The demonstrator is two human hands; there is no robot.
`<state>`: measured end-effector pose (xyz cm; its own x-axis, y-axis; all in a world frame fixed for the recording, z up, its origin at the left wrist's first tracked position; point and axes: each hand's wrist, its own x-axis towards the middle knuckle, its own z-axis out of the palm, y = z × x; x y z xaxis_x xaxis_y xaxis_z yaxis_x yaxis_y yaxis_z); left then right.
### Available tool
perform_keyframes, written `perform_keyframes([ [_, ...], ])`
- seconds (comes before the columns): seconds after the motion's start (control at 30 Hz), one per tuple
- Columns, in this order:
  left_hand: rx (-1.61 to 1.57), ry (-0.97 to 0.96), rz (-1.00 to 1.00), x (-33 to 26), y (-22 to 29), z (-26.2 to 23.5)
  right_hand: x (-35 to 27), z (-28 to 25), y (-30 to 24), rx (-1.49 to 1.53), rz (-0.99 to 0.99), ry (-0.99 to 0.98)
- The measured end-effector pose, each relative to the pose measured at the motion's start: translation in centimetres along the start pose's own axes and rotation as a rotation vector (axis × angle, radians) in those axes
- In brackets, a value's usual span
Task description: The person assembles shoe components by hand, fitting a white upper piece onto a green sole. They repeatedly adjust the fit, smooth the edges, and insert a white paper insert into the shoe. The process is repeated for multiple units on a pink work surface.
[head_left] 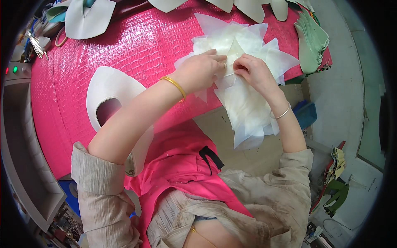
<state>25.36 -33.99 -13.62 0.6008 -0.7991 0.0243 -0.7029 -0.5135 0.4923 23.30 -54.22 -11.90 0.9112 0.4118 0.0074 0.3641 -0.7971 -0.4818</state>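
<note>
A pile of thin, translucent white sheets with pointed corners lies fanned out at the table's right part, its near end hanging past the edge. My left hand rests on the pile's left side with fingers stretched flat across the top sheets. Close beside it, my right hand has thumb and fingers pinched together at the edge of a top sheet; the fingertips partly hide the pinched spot. Left of my left forearm lies a white curved shoe-upper piece with an oval opening, partly covered by that arm.
The table has a shiny pink textured cover. White cut pieces lie along the far edge, and a stack of pale green pieces sits at the far right. A grey trough borders the left; a blue bin stands below right.
</note>
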Motion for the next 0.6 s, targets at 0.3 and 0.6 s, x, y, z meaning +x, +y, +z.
perform_keyframes([
  [0.3,0.017,0.023,-0.005,-0.4,-0.2,0.3,1.8,-1.4,0.5,0.033,-0.036,-0.27],
  [0.6,0.077,0.057,0.017,-0.5,-0.1,1.2,-1.0,-2.3,1.4,0.398,-0.002,-0.04],
])
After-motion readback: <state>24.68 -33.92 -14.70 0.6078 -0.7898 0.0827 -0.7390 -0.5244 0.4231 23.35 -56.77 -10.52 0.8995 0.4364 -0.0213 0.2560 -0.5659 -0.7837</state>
